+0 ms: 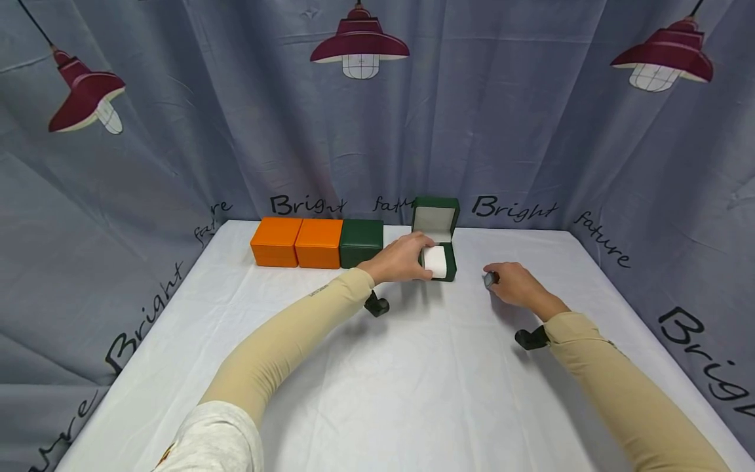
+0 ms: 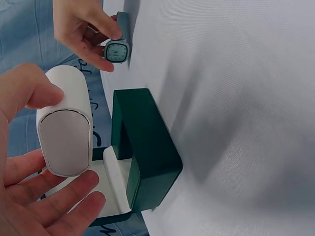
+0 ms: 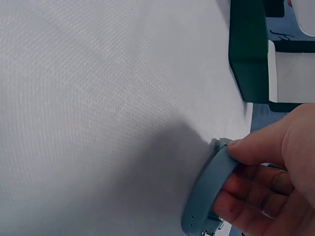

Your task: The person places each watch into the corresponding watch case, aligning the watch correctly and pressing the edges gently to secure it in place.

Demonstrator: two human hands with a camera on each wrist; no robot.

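My left hand [image 1: 401,257] pinches a white watch cushion [image 2: 66,140] between the thumb and fingers. In the left wrist view the cushion stands out of the green watch box [image 2: 153,142], whose lid is raised and whose pale lining shows. My right hand [image 1: 520,286], to the right of the box, grips a wristwatch [image 3: 209,184] by its grey-blue strap, thumb on one side and fingers on the other. A squarish watch face with a dark rim shows in the left wrist view. In the right wrist view the strap hangs close over the white cloth.
Left of the open box stand a closed green box [image 1: 362,244] and two orange boxes, one orange box [image 1: 318,244] beside it and another orange box [image 1: 274,242] at the end of the row. A printed grey-blue curtain [image 1: 507,131] hangs behind the white-covered table [image 1: 401,393].
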